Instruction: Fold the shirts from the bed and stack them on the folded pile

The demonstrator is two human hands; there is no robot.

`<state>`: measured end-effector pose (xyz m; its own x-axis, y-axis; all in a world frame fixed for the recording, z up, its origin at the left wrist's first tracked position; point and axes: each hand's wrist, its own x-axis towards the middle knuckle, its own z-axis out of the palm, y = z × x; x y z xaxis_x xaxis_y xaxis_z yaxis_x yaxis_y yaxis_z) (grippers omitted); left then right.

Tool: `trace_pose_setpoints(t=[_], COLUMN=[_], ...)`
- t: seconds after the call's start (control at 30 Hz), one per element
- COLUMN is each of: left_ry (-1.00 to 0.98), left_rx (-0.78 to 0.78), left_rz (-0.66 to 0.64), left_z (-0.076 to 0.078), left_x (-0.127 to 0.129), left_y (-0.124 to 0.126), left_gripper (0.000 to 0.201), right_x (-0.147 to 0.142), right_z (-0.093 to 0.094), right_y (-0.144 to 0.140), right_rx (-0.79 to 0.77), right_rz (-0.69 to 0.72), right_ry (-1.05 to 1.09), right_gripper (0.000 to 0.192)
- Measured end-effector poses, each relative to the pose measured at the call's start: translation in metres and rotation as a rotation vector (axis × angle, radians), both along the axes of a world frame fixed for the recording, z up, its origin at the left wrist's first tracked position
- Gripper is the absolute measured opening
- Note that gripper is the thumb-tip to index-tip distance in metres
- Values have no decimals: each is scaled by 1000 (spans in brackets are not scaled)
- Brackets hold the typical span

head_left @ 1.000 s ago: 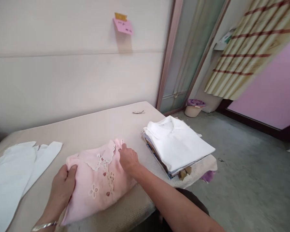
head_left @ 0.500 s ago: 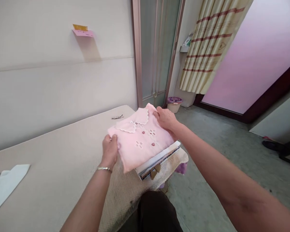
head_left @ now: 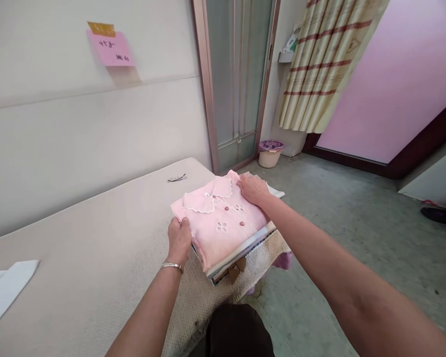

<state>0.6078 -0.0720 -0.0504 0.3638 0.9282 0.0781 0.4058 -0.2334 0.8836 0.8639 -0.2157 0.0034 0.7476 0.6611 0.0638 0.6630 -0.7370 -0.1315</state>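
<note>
A folded pink shirt (head_left: 215, 238) with a scalloped collar, red buttons and cut-out flowers lies on top of a stack of folded clothes (head_left: 245, 246). The stack rests at the corner of a beige covered surface (head_left: 107, 248). My left hand (head_left: 179, 238) grips the shirt's left edge, thumb on top. At the far right corner of the shirt, my right hand (head_left: 253, 189) has its fingers closed on the fabric; its fingertips are partly hidden. Two brown pointed pieces (head_left: 237, 270) hang at the near side of the stack.
Dark hairpin-like items (head_left: 177, 178) lie near the back edge. White cloth (head_left: 11, 287) is at the left. A pink note (head_left: 110, 48) is taped to the wall. Beyond are a bin (head_left: 270, 157), a glass door (head_left: 238, 74) and a curtain (head_left: 319, 69). Dark shoes (head_left: 442, 216) are on the floor at right.
The pink shirt has come down from slightly above the stack to lie flat on it, more squarely lined up. Both hands still hold its edges. The view has shifted a little.
</note>
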Motion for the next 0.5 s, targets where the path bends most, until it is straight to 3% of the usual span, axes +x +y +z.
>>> trace_pose_setpoints(t=[0.13,0.2,0.3,0.37,0.5], left_ry=[137,235,401,504,645], left_rx=[66,262,574,597,517], left_rz=[52,62,-79,-175,-245], left_z=[23,41,53,43,-3], left_x=[-11,-11,9,30,56], left_y=[-3,-5,-14,-21,-29], left_gripper=[41,55,66,80,97], right_x=[-13,-22,-34,-40,-45], right_z=[5,9,8,-4,-46], right_y=[-5,0,25,46,69], right_rx=[-8,52,128,110,45], right_rz=[-30,-41,45,86,66], right_ry=[-48,-118,-137,-80,10], right_gripper=[37,45,57,65,71])
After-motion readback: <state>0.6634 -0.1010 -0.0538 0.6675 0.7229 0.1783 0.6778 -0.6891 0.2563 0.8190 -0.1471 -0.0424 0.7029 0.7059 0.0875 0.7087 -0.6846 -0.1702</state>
